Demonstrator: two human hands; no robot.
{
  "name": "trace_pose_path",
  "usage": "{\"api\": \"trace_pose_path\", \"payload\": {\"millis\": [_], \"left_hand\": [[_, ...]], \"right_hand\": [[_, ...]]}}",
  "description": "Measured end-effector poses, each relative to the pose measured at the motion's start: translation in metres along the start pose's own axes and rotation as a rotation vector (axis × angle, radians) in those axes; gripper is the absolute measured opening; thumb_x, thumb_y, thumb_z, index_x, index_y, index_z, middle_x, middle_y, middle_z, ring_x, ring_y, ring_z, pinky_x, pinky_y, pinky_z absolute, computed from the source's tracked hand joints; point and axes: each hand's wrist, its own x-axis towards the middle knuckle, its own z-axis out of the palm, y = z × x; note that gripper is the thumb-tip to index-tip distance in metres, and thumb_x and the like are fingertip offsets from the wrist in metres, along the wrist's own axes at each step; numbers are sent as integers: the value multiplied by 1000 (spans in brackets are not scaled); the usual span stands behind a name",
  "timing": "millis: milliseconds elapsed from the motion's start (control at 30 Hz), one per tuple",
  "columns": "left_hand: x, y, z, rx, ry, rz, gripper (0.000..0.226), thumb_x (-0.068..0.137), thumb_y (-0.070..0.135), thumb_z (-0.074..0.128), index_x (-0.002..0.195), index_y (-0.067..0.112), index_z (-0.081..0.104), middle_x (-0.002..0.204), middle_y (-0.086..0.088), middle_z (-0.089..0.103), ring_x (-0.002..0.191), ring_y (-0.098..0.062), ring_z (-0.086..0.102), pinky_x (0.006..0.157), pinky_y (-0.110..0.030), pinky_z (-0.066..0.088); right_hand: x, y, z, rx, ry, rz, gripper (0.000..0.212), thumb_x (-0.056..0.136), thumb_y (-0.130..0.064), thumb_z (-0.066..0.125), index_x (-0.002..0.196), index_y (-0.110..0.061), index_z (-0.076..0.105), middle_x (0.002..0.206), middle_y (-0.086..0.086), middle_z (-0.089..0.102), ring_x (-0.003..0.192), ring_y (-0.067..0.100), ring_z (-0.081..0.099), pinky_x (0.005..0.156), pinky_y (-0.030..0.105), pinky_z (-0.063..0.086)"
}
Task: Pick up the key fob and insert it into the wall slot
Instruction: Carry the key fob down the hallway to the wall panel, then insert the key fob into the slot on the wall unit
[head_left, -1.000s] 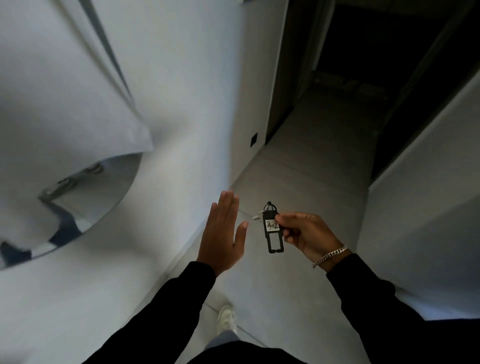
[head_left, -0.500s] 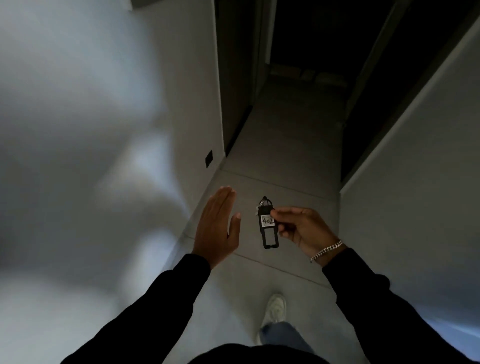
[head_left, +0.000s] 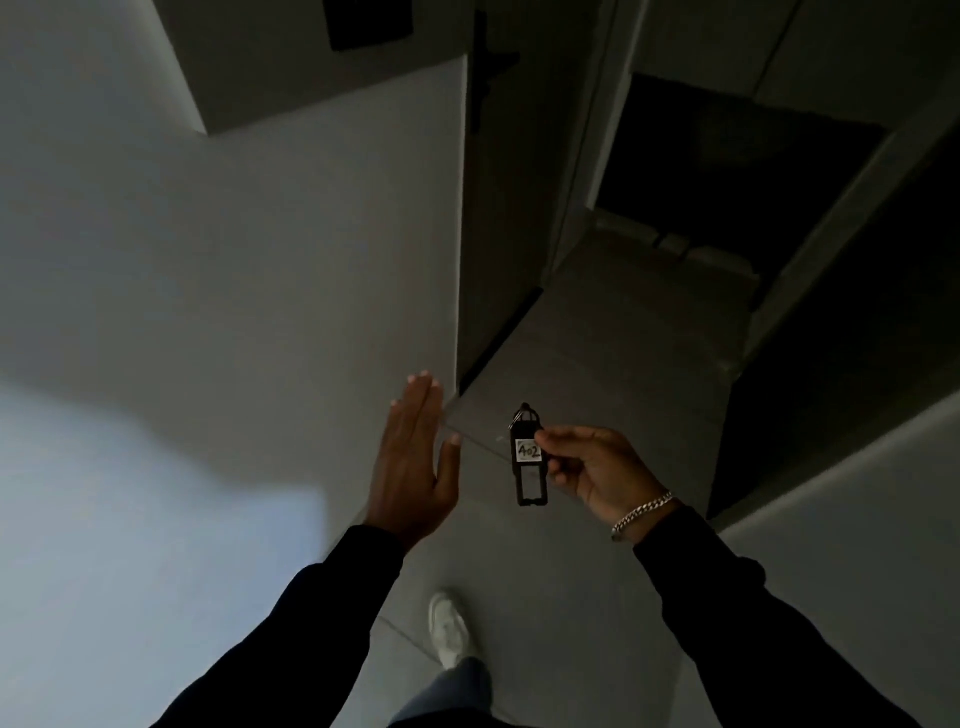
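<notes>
The key fob (head_left: 529, 457) is a long black tag, a little right of the middle of the frame and low down. It has a white label with "402" written on it. A small ring sits at its top end. It hangs straight up and down above the grey floor. Its lower part is an open frame you can see through.

Single head-worn view, forward and down along a corridor floor (head_left: 597, 364).
</notes>
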Motion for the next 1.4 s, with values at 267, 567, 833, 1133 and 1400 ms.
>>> {"api": "trace_pose_path", "payload": {"millis": [267,567,833,1133,1400], "left_hand": [[153,-38,38,54,85,-44,60,99,30,39,151,2,29,162,-15,26,153,-25,17,125,-54,22],[305,-49,11,185,454,-17,60,99,28,41,151,1,28,163,-15,26,155,-23,15,125,-55,21],[416,-36,-71,624,809,31,58,97,19,45,148,-5,32,160,-23,27,153,-34,17,126,-55,13],[449,-55,-138,1242,859,-82,62,99,31,35,153,4,24,163,-21,20,155,-30,11,125,-52,8],[450,-70,-143,1475,865,-131,67,98,38,32,156,9,15,167,-7,2,155,-26,8,126,-51,6]], "right_hand": [[143,-103,24,-122,-99,-31,4,79,3,67,80,0,68,62,6,62,45,8,53,41,16,43],[290,-243,73,-528,-398,-447,13,80,0,70,79,-12,72,51,-8,65,47,3,53,45,13,43],[337,-395,157,-483,-809,-1079,19,78,-8,74,81,-27,73,74,-8,75,72,6,71,71,20,57],[350,-472,230,-263,-962,-1173,13,79,-10,71,78,-23,69,66,6,68,60,18,64,61,29,55],[365,-470,250,-297,-951,-1078,9,81,-3,70,90,0,69,67,8,67,55,10,65,56,24,56]]}}
